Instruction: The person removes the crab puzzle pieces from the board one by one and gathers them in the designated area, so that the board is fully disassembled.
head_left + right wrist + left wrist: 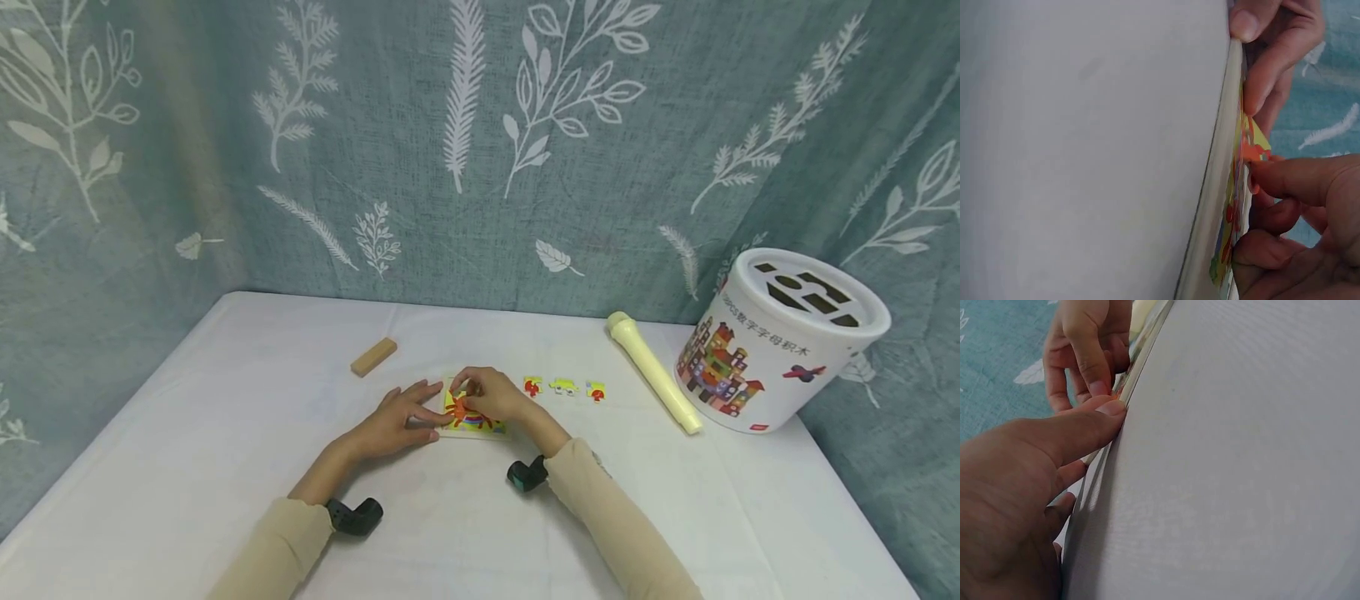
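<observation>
Orange piece point(1253, 152) in the pinched right grip point(492, 394), tilted over the puzzle board point(472, 432)

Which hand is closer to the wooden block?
Left. The left hand is on the near side of the wooden block, slightly right; the right hand is farther, well to its right.

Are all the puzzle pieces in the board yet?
No, in the head view three loose pieces lie on the white table to the right of the puzzle board.
</observation>
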The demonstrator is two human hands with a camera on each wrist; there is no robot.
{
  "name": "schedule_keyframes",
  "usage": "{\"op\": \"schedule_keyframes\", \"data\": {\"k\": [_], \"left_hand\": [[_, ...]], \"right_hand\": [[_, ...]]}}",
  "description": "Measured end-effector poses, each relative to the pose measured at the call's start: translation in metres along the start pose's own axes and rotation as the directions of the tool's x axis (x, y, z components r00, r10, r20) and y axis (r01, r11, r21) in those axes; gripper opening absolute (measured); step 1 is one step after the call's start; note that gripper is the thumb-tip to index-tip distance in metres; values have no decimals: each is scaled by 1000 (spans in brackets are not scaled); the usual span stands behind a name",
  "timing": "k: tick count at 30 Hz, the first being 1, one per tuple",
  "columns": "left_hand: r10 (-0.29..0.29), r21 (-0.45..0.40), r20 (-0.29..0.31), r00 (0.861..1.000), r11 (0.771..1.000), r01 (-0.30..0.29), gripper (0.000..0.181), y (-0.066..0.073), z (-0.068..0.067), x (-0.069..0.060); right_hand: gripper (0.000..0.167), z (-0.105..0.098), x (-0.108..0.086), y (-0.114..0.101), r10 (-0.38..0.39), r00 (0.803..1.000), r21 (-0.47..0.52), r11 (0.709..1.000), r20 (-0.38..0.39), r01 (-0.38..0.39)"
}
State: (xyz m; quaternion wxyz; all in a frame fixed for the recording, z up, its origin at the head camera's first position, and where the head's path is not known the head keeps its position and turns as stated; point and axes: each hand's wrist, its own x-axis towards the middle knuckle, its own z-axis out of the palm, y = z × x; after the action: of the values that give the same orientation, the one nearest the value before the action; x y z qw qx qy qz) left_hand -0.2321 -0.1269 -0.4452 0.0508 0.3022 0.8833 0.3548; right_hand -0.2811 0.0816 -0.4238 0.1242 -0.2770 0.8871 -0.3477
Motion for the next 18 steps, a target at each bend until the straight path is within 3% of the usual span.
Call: {"op": "schedule_keyframes", "data": {"k": [6,10,18], "left_hand": [[-15,6,1,1000,1000,15,30,0,-1,0],[-24,8,3,1000,1000,24,29,0,-2,1],[-18,-3,11,1000,1000,18,30,-2,-1,1]], "right_hand": [[16,1,-1,2,83,994,75,994,-65,-79],[15,0,-2,5,99,992,162,983,-77,-85],[16,-8,-3,4,208,976,354,919,-60,-174]]}}
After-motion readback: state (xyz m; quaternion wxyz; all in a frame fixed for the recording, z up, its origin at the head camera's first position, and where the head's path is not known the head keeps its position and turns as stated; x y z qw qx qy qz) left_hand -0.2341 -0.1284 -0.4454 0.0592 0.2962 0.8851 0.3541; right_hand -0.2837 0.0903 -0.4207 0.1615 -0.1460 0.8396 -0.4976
